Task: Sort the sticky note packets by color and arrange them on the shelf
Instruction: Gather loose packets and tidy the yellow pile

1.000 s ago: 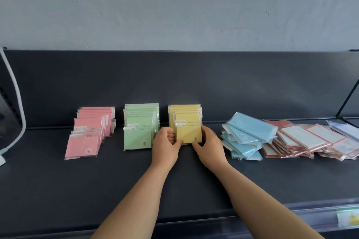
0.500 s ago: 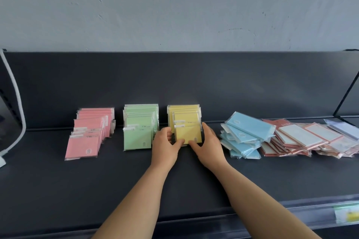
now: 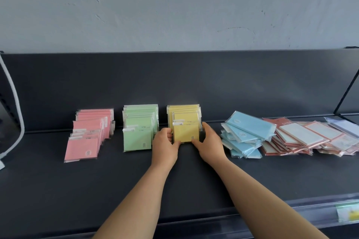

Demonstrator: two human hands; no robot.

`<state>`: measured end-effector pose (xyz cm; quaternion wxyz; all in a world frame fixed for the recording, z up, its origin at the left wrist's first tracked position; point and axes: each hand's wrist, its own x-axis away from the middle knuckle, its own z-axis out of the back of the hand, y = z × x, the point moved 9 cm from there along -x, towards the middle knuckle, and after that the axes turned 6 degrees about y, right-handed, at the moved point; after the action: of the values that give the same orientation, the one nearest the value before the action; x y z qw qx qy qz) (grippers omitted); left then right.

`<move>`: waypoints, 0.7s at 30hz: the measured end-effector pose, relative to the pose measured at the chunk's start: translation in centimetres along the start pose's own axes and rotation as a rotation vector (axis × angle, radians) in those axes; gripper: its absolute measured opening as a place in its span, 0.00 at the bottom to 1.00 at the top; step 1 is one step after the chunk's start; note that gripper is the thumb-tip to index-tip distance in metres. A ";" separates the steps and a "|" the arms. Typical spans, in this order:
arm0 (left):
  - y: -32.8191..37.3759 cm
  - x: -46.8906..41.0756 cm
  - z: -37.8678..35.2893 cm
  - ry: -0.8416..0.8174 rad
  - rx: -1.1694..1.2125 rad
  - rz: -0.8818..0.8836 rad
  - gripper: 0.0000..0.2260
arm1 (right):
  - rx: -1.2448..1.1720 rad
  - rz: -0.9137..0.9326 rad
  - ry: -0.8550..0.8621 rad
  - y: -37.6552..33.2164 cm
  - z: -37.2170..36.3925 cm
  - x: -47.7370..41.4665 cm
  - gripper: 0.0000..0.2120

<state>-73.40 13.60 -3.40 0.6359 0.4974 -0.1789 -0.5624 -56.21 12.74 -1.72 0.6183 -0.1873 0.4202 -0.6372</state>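
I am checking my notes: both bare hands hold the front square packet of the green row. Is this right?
Not quite. The head view shows the left hand and the right hand holding the front square plastic-wrapped packet of the yellow row, not of the green row beside it.

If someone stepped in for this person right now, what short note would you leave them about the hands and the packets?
Left hand: grips the left edge of the yellow packets, thumb at the front packet's bottom edge.
Right hand: holds their right edge, thumb at the front.
Done: pink packets, green packets and the yellow ones sit in three overlapping rows on the shelf, left to centre.
Left: blue packets lie in a loose heap to the right, not yet lined up; a heap of red-bordered packets lies beside them.
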 end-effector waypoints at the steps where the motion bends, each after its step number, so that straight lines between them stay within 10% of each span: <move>1: -0.1 -0.1 -0.1 0.004 -0.005 0.005 0.15 | 0.008 0.009 0.003 0.0 -0.2 0.0 0.22; 21: 1.4 0.6 1.1 -0.051 -0.050 0.030 0.22 | 0.039 0.066 -0.007 -1.2 0.1 1.0 0.29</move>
<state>-73.32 12.40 -1.96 0.6516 0.4641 -0.1885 -0.5697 -57.10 11.61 -1.03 0.6440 -0.1636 0.4115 -0.6238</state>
